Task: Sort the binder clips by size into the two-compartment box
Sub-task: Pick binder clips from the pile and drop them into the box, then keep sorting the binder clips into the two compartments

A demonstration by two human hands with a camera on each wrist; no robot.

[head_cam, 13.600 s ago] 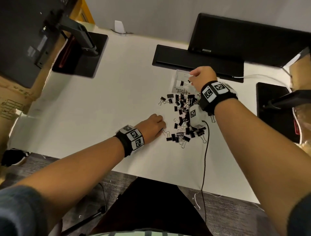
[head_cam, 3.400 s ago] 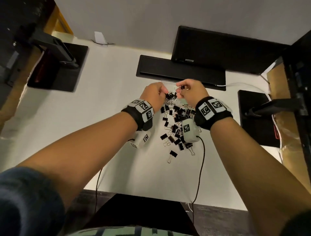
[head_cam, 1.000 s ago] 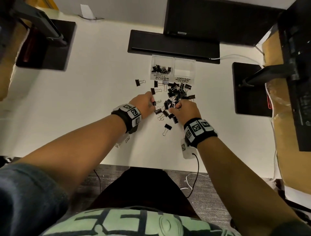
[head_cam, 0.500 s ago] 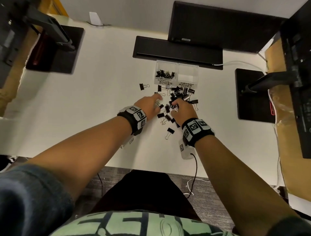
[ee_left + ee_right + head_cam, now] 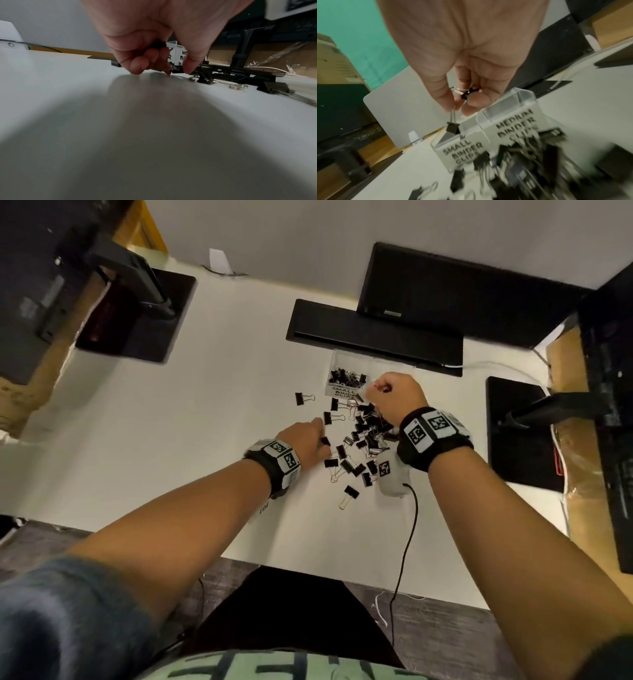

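Note:
A clear two-compartment box [image 5: 343, 361] stands at the back of the white desk, with several small black clips in its left part, labelled SMALL BINDER CLIPS [image 5: 462, 152]. The other part reads MEDIUM BINDER CLIPS [image 5: 517, 127]. My right hand [image 5: 380, 386] hovers over the box. It pinches a small binder clip [image 5: 453, 129] by its wire handle, hanging above the small compartment, and holds another clip [image 5: 469, 92] in its curled fingers. My left hand [image 5: 322, 440] is low at the left edge of the loose clip pile [image 5: 364, 440]. Its fingertips [image 5: 187, 70] pinch at a clip on the desk, with a black clip [image 5: 158, 44] tucked in the palm.
A black monitor base [image 5: 373, 337] lies just behind the box, under a monitor [image 5: 462, 299]. Black stand bases sit at the left [image 5: 137, 313] and right [image 5: 517, 433]. One clip [image 5: 303, 398] lies apart to the left. A black cable [image 5: 406, 542] runs off the near edge.
My right hand has lifted out of the pile and moved forward over the box with a clip. My left hand has stayed low at the pile's left edge, drawn back a little.

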